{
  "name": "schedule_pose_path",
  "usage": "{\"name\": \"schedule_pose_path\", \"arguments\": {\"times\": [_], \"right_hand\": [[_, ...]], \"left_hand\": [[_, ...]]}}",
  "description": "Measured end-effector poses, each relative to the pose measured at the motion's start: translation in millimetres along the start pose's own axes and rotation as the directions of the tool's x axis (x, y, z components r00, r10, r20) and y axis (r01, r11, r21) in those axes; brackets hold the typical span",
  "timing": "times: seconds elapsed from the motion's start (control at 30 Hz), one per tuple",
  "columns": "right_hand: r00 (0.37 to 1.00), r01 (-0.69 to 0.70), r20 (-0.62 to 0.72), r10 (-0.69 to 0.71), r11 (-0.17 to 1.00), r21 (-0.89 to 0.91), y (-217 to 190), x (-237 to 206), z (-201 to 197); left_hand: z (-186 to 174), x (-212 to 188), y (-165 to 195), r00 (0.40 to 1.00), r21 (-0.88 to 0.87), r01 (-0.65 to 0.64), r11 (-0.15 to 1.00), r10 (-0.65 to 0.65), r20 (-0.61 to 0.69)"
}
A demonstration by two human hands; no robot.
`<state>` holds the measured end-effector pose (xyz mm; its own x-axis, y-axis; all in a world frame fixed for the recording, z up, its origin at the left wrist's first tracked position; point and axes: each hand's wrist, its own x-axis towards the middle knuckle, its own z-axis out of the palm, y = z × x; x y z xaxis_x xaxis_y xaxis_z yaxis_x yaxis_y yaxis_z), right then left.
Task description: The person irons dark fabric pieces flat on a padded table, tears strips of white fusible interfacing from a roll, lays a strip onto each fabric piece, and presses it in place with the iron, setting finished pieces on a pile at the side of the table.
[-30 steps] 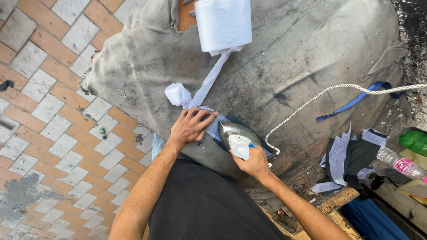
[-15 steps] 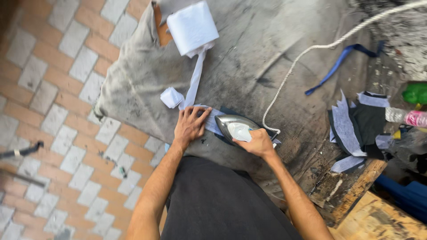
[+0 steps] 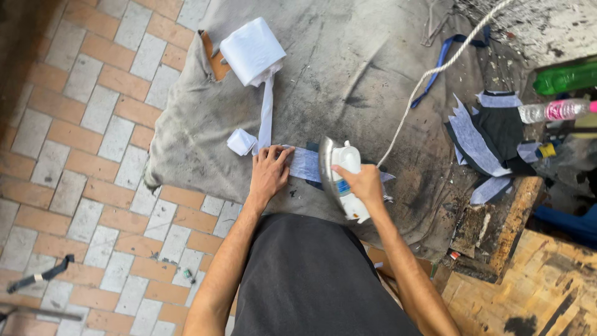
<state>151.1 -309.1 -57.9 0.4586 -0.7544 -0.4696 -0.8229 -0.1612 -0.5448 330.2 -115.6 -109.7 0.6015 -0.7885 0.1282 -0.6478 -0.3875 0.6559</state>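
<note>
My left hand (image 3: pixel 268 173) lies flat on a pale blue-white fabric strip (image 3: pixel 305 163), pinning it to a stained grey cloth-covered board (image 3: pixel 348 81). My right hand (image 3: pixel 362 183) grips the white handle of a clothes iron (image 3: pixel 341 177). The iron is tipped up on its side, with its metal soleplate facing left toward the strip. Its white braided cord (image 3: pixel 429 74) runs off to the upper right. A roll of white strip material (image 3: pixel 252 51) stands at the board's far left, its loose tail running down to my left hand. A small folded white piece (image 3: pixel 241 142) lies beside that tail.
Cut dark and pale fabric pieces (image 3: pixel 482 140) are piled at the right, beside a clear bottle (image 3: pixel 553 111) and a green bottle (image 3: pixel 566 78). A blue ribbon (image 3: pixel 444 59) lies on the board. Tiled floor (image 3: pixel 81 155) is to the left, scorched wood (image 3: pixel 535 280) at lower right.
The iron has been tipped from flat on the strip onto its side, soleplate now showing. My left hand stays on the strip. The view has shifted.
</note>
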Motion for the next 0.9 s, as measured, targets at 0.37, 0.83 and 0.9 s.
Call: {"name": "schedule_pose_path", "arguments": {"times": [0.37, 0.83, 0.9], "right_hand": [[0.986, -0.117, 0.125, 0.115, 0.993, 0.010, -14.6, -1.9, 47.8], [0.998, 0.053, -0.028, -0.050, 0.990, 0.132, -51.1, 0.6, 49.6], [0.996, 0.087, -0.042, -0.083, 0.990, 0.108, -54.9, 1.9, 49.2]], "left_hand": [[-3.3, 20.9, -16.1, 0.975, 0.024, -0.081, 0.996, 0.074, 0.210], [29.5, 41.0, -64.3, 0.932, 0.074, -0.246, 0.966, 0.215, 0.291], [37.1, 39.9, -67.3, 0.929, 0.102, -0.236, 0.966, 0.194, 0.315]]}}
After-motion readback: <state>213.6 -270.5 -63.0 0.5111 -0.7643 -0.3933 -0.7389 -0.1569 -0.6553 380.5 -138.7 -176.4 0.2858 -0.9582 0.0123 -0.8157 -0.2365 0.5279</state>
